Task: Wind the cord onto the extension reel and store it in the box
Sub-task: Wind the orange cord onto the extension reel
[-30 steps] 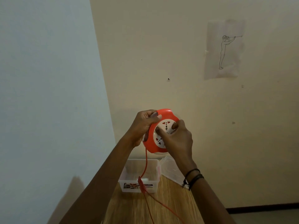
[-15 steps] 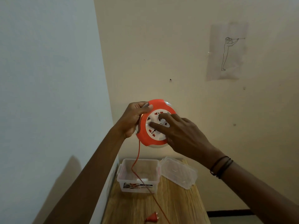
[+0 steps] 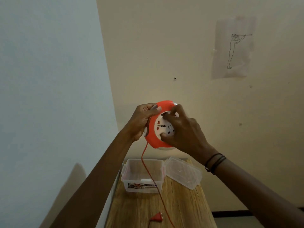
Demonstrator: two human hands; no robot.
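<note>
**Wooden table below, reel raised for winding**

Open box waits at lower centre. Left hand grips the rim, steadying; right hand pinches the white hub, probably to turn it. Cord hangs down to the plug.

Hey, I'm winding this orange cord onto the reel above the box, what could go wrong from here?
1. The loose cord runs past the open box; winding it in may catch the rim and drag the box.
2. The plug lies on the table; pulled up, it could swing into the lid.
3. The left hand grips the reel near where the cord feeds in, so it might get pinched.
</note>
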